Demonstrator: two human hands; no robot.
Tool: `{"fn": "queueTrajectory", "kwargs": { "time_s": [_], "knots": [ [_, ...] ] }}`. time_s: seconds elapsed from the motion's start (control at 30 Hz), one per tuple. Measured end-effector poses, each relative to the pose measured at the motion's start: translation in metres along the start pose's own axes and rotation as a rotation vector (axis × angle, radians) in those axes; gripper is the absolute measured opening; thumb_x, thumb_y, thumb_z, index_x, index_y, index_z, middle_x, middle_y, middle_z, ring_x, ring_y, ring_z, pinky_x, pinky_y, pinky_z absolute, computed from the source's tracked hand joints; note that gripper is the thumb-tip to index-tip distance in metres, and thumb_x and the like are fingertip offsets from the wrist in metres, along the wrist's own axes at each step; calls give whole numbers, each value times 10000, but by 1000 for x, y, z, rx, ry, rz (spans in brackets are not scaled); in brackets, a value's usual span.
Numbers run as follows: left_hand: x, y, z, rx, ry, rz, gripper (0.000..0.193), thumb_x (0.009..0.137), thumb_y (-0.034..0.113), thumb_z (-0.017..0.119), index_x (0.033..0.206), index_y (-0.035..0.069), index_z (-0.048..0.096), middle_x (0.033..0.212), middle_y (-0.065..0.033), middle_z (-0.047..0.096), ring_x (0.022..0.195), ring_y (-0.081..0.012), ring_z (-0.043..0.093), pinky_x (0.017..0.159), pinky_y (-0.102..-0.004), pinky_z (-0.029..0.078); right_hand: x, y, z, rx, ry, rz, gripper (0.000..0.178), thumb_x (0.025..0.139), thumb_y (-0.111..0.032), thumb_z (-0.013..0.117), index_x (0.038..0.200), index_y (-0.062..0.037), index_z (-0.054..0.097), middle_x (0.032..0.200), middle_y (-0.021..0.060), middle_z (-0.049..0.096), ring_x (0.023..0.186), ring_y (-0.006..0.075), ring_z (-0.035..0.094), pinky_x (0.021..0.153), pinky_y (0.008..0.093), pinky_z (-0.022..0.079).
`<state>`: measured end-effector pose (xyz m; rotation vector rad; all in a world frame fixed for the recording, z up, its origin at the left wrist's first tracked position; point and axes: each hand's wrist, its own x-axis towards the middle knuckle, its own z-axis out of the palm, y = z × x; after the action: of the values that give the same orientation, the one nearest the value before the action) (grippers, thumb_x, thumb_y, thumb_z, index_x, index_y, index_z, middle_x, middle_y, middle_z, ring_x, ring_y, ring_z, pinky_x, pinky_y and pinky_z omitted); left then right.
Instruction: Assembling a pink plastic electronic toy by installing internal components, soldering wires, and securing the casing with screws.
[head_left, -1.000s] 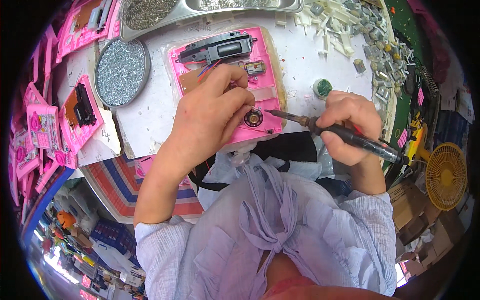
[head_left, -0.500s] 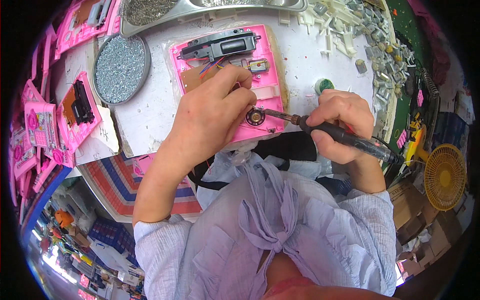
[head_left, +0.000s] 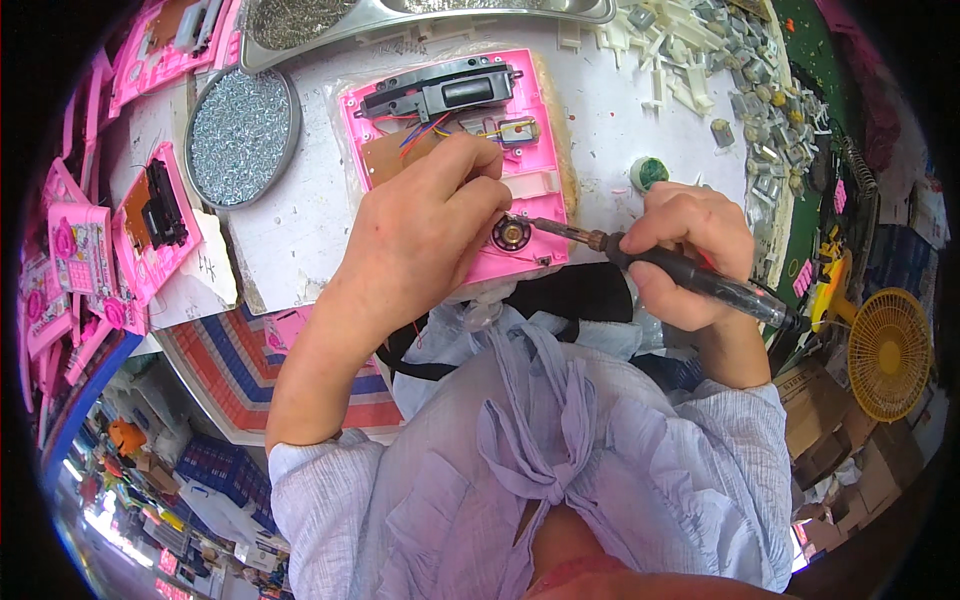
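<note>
A pink plastic casing (head_left: 541,95) lies in front of me on a pad, with a black module (head_left: 447,90), a brown circuit board (head_left: 384,158) and red, blue and yellow wires in it. Near its closest edge sits a small round speaker (head_left: 511,233). My right hand (head_left: 692,250) is closed round the dark handle of a soldering iron (head_left: 712,283), whose tip reaches the speaker's upper edge. Over the casing's left part, my left hand (head_left: 425,220) is closed, fingertips pinched by the iron's tip. What they pinch, if anything, is hidden.
A round dish of small screws (head_left: 243,137) stands left, beneath a metal tray (head_left: 420,18). More pink casings (head_left: 160,225) pile up at far left. White plastic parts (head_left: 660,60) and metal motors (head_left: 765,140) lie at right, near a green-filled pot (head_left: 650,173) and a yellow fan (head_left: 889,355).
The right hand and soldering iron have shifted very slightly to the right. My left hand and the casing look almost unchanged.
</note>
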<state>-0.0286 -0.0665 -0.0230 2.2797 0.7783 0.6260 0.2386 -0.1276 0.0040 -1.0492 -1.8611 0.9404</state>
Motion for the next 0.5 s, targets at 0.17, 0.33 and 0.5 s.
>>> {"fn": "queueTrajectory", "kwargs": {
  "time_s": [0.17,0.33,0.5],
  "knots": [
    [0,0,-1,-13,1,8,223,754,-28,757,945,28,657,1032,-113,617,847,-278,676,711,-362,549,-8,0,-9,33,52,8,203,720,-104,740,895,-14,691,633,32,570,495,146,485,488,290,372],
    [-3,-5,-3,-162,-15,-24,228,749,-35,759,958,40,705,974,-100,641,838,-265,678,711,-359,549,-14,2,-13,67,107,19,219,739,-124,747,901,8,682,691,60,602,496,131,473,486,275,356],
    [2,-4,-2,-79,-26,7,216,763,-8,769,960,66,720,933,-76,661,842,-264,678,710,-358,548,-14,1,-15,61,120,20,226,744,-129,751,906,11,679,697,63,605,497,133,477,486,276,360]
  ]
}}
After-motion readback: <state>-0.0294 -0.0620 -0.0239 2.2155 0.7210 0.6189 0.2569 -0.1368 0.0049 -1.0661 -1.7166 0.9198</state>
